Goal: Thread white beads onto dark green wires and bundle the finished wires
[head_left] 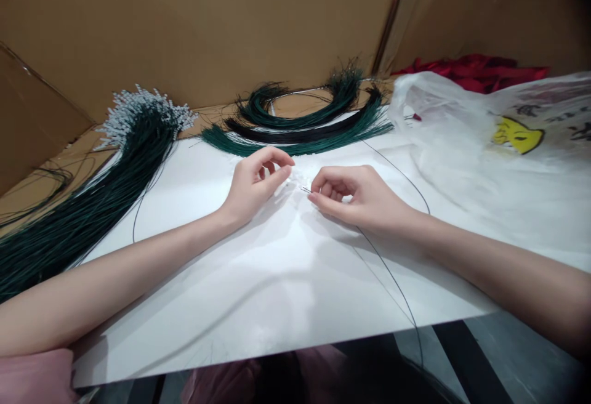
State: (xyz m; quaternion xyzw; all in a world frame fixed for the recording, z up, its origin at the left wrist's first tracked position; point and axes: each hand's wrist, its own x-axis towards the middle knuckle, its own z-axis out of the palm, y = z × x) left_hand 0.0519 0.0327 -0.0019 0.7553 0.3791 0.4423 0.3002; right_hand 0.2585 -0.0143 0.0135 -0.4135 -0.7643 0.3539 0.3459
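My right hand [357,197] pinches a thin dark green wire [392,274], whose short end points left from the fingertips while the long part runs down past the table's front edge. Just left of it, my left hand [261,179] has its thumb and fingertips pressed together; whatever they hold is too small to make out. Between and behind the two hands lies a small heap of tiny white pieces [300,177] on the white table [258,311]. The hands are close together and do not touch.
At the left lies a thick bundle of green wires [106,191] with white beaded tips [138,111]. Curved bundles of dark wires [295,139] lie at the back. A clear plastic bag [498,164] covers the right side, with red cloth [475,72] behind it. Cardboard walls [207,22] surround the table.
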